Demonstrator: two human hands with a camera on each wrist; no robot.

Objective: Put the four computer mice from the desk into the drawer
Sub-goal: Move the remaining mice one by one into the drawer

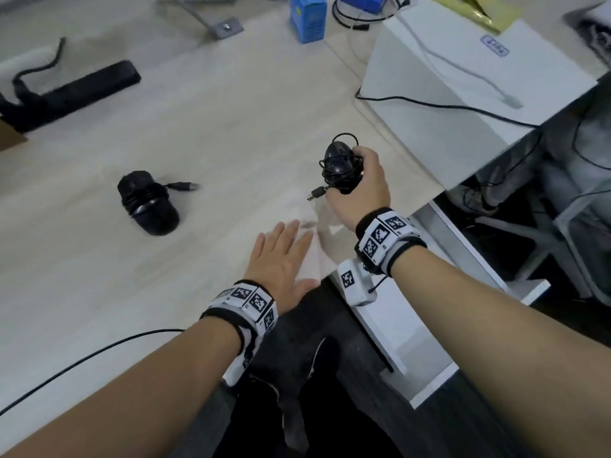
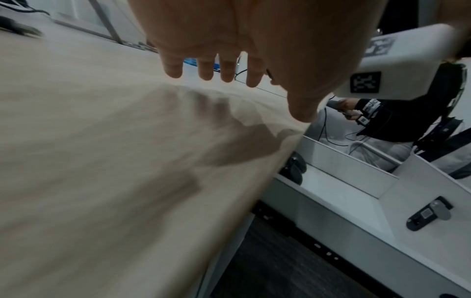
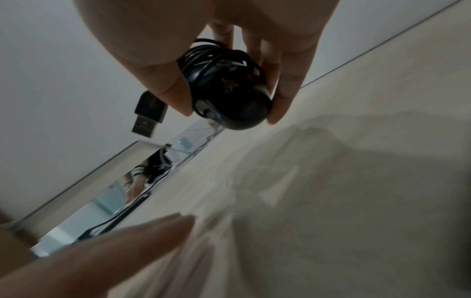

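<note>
Right hand (image 1: pixel 358 186) gripped a cord-wrapped black mouse (image 1: pixel 340 170) between thumb and fingers, lifted clear of the desk (image 1: pixel 231 104), USB plug (image 3: pixel 147 117) dangling; left hand (image 1: pixel 281 259) hovered flat with fingers spread, holding nothing, near the desk's front edge. A second wrapped mouse (image 1: pixel 148 201) lay on the desk well to the left, and the open drawer (image 2: pixel 339 193) below the edge seemed to hold one dark mouse already, though that corner was dim. Judged step: carry to drawer; next move calls for swinging right and down past the edge, minding the loose plug.
</note>
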